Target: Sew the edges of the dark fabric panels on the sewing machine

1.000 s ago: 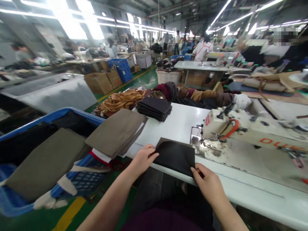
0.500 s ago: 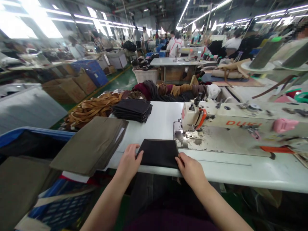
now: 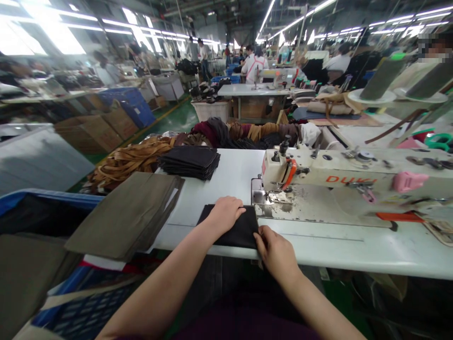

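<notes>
A black fabric piece (image 3: 244,231) lies at the near edge of the white sewing table (image 3: 318,245), just left of the sewing machine (image 3: 318,177). My left hand (image 3: 224,215) rests on top of the piece with its fingers curled over the far edge. My right hand (image 3: 274,250) pinches the piece's near right corner at the table edge. The machine's needle area (image 3: 274,191) stands just beyond the fabric's right end.
A stack of olive-brown fabric sheets (image 3: 130,215) overhangs the table's left end above a blue crate (image 3: 42,198). A pile of black pieces (image 3: 189,161) and tan straps (image 3: 130,158) lie further back. Other people work at distant tables.
My left hand has moved from the fabric's left edge onto its top. My right hand has shifted slightly left along the near edge. The view has settled.
</notes>
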Available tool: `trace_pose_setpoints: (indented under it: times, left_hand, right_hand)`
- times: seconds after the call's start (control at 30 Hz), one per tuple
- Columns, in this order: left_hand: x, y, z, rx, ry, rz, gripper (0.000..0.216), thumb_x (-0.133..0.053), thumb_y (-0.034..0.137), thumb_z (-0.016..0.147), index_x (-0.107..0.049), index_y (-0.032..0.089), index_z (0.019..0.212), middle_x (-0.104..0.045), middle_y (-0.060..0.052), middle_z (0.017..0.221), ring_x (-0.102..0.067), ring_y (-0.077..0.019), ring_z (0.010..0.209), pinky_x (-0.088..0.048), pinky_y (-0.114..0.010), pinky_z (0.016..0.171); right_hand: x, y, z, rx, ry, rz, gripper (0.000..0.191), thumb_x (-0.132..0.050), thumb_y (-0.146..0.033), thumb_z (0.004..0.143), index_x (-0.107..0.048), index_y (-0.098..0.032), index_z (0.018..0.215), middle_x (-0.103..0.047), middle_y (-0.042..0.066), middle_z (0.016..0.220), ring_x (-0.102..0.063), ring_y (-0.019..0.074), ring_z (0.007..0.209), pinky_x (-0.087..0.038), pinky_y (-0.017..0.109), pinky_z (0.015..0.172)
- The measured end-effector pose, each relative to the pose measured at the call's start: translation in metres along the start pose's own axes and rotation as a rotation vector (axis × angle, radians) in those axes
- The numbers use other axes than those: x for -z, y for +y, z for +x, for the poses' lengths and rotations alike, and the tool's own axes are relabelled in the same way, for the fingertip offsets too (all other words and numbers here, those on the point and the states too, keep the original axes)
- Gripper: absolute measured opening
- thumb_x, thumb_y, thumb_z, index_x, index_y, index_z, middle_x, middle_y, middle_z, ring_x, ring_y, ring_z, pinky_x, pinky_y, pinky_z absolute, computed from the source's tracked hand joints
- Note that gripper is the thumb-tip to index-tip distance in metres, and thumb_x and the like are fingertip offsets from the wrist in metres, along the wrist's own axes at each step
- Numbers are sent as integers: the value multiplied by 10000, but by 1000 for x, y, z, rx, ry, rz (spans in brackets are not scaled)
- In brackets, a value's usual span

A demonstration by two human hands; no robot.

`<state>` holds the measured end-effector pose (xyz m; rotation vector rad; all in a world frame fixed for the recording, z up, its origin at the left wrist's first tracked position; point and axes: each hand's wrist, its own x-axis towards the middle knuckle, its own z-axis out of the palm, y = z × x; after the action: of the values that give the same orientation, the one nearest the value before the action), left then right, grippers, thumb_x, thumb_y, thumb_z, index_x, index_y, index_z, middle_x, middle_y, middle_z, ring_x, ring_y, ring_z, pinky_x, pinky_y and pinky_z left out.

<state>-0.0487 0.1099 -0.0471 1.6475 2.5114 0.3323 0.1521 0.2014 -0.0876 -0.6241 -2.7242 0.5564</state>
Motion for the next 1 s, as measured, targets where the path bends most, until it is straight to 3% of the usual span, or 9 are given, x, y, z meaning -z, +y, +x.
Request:
trace_pose_setpoints:
  times: [0.07, 0.27, 0.43, 1.0]
  left_hand:
    - [3, 0, 6, 29, -35, 40, 161, -577, 291, 1013, -683, 180, 965, -675, -75, 970, -640, -240, 951, -474, -351, 879]
    - [-4, -3, 13, 68, -81, 69, 142, -582, 304, 1016, -670, 193, 1027, -672, -62, 1036, -650, -223, 954, -475, -319, 839]
    - [-10, 1, 11, 83, -113, 106, 182, -575, 322, 1022, -656, 161, 1040, -685, -93, 1052, -649, -243, 1015, -469, -351, 901]
    - [-12, 5, 15, 71, -141, 160, 200, -529, 339, 1045, -618, 160, 1054, -685, -89, 1059, -656, -258, 1005, -460, -350, 838]
  right_hand:
    - [3, -3, 1, -43, -32, 32, 196, -475, -346, 1040, -578, -206, 1131, -713, 4, 789, -694, 185, 691, -395, 270, 606]
    - [2, -7, 2, -19, -66, -13, 426, -465, -321, 1046, -425, -186, 1448, -749, 58, 947, -720, 213, 765, -465, 284, 638]
    - [0, -6, 0, 58, -65, -22, 365, -432, -259, 1044, -506, -206, 1397, -743, 81, 1111, -731, 202, 881, -529, 293, 738]
    - [3, -9, 5, 13, -148, -120, 386, -445, -224, 1037, -526, -183, 1413, -746, 100, 1073, -729, 201, 839, -533, 275, 703]
